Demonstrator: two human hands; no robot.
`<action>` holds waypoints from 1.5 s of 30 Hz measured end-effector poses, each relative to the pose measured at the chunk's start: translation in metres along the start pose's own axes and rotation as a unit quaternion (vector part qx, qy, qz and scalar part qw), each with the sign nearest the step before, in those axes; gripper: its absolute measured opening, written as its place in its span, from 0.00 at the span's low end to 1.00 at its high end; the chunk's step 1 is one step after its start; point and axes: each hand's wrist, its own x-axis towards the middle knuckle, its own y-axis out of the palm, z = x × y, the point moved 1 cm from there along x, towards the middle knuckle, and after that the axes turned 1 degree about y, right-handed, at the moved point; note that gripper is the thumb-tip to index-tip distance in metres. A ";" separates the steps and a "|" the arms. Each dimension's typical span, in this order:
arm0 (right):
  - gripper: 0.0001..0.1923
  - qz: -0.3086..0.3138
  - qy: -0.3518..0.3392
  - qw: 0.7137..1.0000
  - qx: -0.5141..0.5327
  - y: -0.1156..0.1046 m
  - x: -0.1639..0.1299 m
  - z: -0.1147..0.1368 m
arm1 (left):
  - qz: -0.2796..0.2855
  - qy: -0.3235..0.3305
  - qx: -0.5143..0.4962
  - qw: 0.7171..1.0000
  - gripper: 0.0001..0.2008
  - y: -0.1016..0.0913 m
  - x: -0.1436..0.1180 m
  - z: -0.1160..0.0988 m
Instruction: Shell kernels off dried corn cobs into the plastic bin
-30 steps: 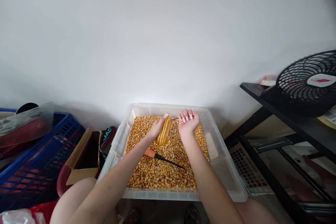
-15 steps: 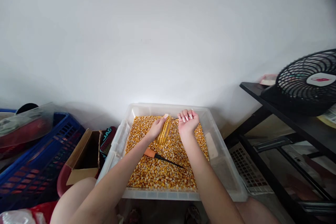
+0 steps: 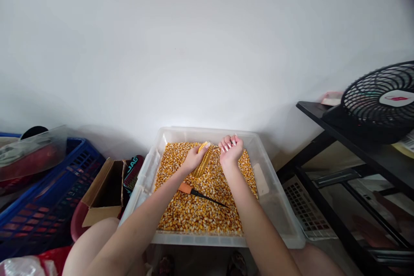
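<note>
Well along, judging by the clear plastic bin already carpeted with loose yellow kernels. Left hand wrapped around a corn cob, held above the kernels at the bin's far end, most rows apparently intact. Right hand just beside it, fingers curled and pinching a thin metal tool whose tip meets the cob's top. Orange-handled awl lying idle on the kernels. Left to do: stripping this cob, barely begun.

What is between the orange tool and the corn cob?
Only loose kernels in the tub lie between the tool and the cob held by the left hand, in the head view.
</note>
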 end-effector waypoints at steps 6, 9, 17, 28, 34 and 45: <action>0.16 0.001 -0.020 1.000 -0.004 0.003 -0.003 -0.011 | -0.031 0.010 0.029 0.999 0.25 0.001 0.000 0.000; 0.16 0.000 -0.021 1.000 -0.006 0.004 -0.004 -0.016 | -0.037 0.002 0.021 0.999 0.26 0.002 0.000 0.000; 0.15 -0.029 0.043 0.998 -0.041 0.001 0.005 -0.009 | -0.009 0.076 0.137 0.988 0.24 -0.005 -0.001 -0.005; 0.15 -0.033 0.135 0.989 -0.054 -0.010 0.010 -0.020 | 0.006 0.131 0.229 0.964 0.18 -0.018 -0.001 -0.009; 0.16 0.016 0.105 0.993 0.048 -0.011 0.010 -0.005 | -0.053 -0.024 -0.073 0.996 0.22 -0.017 0.006 -0.003; 0.17 0.072 0.171 0.981 0.048 0.004 -0.010 -0.016 | -0.028 -0.164 -0.486 0.858 0.22 -0.007 0.005 -0.008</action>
